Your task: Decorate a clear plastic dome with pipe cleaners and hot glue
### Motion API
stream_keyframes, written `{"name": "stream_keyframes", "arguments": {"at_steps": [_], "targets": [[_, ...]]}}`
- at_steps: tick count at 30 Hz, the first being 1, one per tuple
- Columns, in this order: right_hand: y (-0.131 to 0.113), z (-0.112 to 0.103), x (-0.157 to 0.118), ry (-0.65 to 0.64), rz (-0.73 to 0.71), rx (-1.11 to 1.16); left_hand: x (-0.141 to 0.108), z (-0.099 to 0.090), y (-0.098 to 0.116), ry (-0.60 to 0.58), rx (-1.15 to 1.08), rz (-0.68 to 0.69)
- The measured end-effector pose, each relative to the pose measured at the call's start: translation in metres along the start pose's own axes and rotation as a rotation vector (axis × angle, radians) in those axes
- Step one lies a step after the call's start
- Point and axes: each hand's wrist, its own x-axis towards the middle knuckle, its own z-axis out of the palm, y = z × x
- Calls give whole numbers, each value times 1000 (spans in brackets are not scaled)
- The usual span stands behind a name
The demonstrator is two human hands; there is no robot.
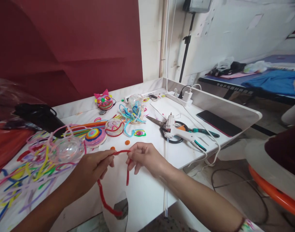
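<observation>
A red pipe cleaner (pixel 122 151) is stretched between my two hands over the front of the white table. My left hand (pixel 95 164) pinches it, and one long end (pixel 105 201) dangles below in a curve. My right hand (pixel 143 158) grips it between thumb and fingers, with a shorter end hanging straight down. Just beyond my hands lie small orange discs (pixel 127 142), a round ball coiled in rainbow colours (pixel 94 136) and a pink and white coiled ball (pixel 114 127).
Loose pipe cleaners (pixel 38 167) and a clear plastic ball (pixel 67 148) lie at left. A cat-faced ball (pixel 105 100) sits at the back. To the right are scissors (pixel 157 121), a white glue gun (pixel 172 129), pliers (pixel 202 131), a phone (pixel 217 122) and a power strip (pixel 178 98) with trailing cables.
</observation>
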Motion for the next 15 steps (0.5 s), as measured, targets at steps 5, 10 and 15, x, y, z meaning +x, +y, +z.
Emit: {"name": "stream_keyframes", "arguments": {"at_steps": [5, 10, 15], "targets": [[8, 1, 0, 112, -41, 198, 5, 16, 3, -130, -114, -31], [13, 1, 1, 144, -46, 273, 13, 24, 2, -186, -372, -170], [16, -3, 2, 154, -43, 256, 22, 27, -3, -187, -524, -257]]}}
